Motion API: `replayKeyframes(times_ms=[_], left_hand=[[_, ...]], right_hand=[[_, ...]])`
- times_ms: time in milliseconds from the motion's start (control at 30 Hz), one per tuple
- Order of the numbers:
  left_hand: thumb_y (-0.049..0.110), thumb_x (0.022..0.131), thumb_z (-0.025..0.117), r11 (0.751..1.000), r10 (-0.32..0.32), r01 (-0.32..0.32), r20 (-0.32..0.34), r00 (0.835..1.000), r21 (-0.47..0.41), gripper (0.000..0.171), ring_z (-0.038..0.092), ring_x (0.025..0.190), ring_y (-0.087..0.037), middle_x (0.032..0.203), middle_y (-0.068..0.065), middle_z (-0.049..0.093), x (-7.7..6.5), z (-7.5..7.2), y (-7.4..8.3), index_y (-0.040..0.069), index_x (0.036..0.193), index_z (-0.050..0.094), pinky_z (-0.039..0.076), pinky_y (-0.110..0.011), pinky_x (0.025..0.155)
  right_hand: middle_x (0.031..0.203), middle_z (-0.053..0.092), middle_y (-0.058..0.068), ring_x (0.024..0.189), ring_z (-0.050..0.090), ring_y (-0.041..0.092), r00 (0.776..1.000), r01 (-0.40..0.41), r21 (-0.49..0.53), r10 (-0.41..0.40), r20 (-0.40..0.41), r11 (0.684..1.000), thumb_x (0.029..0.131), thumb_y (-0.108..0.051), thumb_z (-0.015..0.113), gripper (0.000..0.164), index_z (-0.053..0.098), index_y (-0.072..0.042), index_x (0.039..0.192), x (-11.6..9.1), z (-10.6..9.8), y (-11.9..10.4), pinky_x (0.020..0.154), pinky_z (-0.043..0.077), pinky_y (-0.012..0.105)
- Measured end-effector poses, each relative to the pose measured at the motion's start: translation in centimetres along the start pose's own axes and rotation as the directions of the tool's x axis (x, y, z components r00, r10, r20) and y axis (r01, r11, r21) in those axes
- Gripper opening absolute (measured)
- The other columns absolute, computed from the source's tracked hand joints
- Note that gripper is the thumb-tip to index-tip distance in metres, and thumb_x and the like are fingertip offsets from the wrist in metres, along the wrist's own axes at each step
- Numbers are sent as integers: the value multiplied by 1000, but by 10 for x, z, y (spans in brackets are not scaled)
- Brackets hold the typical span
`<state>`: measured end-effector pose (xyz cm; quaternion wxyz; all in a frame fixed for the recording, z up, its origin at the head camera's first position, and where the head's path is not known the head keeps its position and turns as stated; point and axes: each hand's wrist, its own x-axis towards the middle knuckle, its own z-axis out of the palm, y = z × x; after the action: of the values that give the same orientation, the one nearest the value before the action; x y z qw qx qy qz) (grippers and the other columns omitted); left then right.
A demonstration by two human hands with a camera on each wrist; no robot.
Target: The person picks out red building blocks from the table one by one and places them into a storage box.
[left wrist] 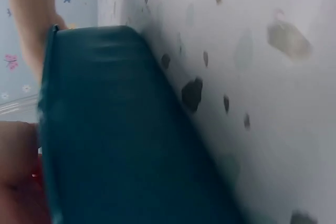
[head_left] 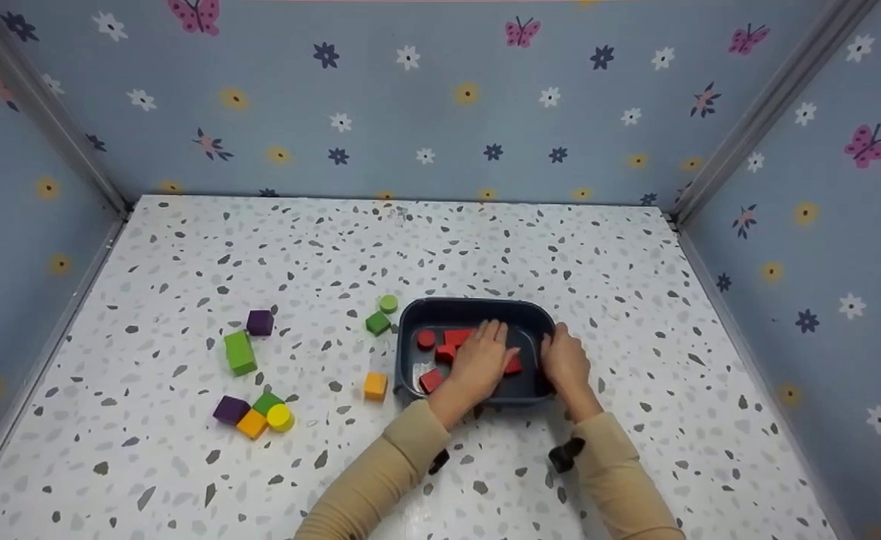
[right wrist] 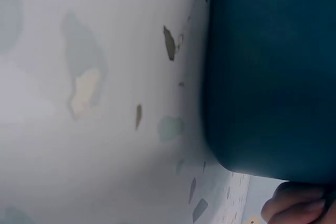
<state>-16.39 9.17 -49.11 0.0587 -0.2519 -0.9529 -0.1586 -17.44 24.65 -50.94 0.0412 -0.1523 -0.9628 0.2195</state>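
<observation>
A dark blue rectangular tub point(head_left: 476, 301) stands on the speckled table with several red blocks inside, among them a cylinder point(head_left: 425, 340) and a tilted block point(head_left: 431, 380). My left hand point(head_left: 479, 361) reaches into it, fingers extended over the red blocks and partly covering them; contact underneath is hidden. At the tub's right end, my right hand point(head_left: 566, 363) grips the rim, thumb inside and fingers outside. Both wrist views are mostly filled by the tub's outer wall point(left wrist: 121, 124); curled right fingers point(right wrist: 296, 203) show at its edge in the right wrist view.
Left of the tub lie an orange cube point(head_left: 375, 386), a green cube point(head_left: 378, 323) and a light green cylinder point(head_left: 388, 303). Farther left are purple cubes point(head_left: 260, 322), light green blocks point(head_left: 240, 353) and a yellow cylinder point(head_left: 280, 418). Patterned walls point(head_left: 440, 112) enclose the table.
</observation>
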Motion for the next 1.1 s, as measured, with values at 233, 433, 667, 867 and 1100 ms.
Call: replayKeyframes(times_ms=[233, 433, 667, 867, 1100], left_hand=[[44, 95, 33, 996, -70, 71, 13, 997, -63, 58, 24, 131, -31, 142, -13, 30, -24, -23, -24, 5, 138, 34, 24, -44, 103], [46, 94, 35, 992, -85, 83, -18, 996, -96, 63, 12, 134, -32, 147, -11, 18, -50, -35, -54, 9, 143, 23, 16, -51, 104], [49, 90, 40, 987, -137, 127, -104, 985, -101, 68, 9, 134, -33, 148, -12, 17, -74, -49, -85, 10, 143, 23, 14, -56, 102], [49, 88, 45, 980, -196, 189, -154, 968, -63, 70, 13, 133, -34, 147, -11, 18, -91, -58, -104, 9, 142, 25, 16, -57, 100], [54, 86, 44, 966, -258, 255, -125, 958, -43, 75, 7, 134, -33, 149, -11, 11, -108, -64, -117, 12, 144, 22, 10, -57, 102]], right_hand=[[80, 57, 25, 73, 57, 41, 997, 61, 13, -60, -40, 998, 88, -31, 55, 34, 44, 1, 92, -1, -4, -5, 60, 44, 52], [100, 49, 22, 87, 53, 39, 991, 117, 39, -115, -65, 992, 86, -37, 58, 47, 47, 3, 110, -4, -8, -4, 68, 44, 50], [131, 36, 26, 117, 36, 40, 949, 311, 85, -305, -77, 947, 87, -29, 59, 57, 40, 1, 132, -13, -16, 2, 91, 34, 52], [140, 29, 22, 125, 28, 42, 884, 460, 40, -454, -107, 887, 87, -29, 59, 60, 36, -6, 137, -26, -24, 4, 94, 29, 56], [147, 16, 15, 132, 12, 40, 877, 479, -23, -480, -22, 877, 86, -39, 57, 69, 27, -14, 142, -40, -36, 5, 97, 15, 62]])
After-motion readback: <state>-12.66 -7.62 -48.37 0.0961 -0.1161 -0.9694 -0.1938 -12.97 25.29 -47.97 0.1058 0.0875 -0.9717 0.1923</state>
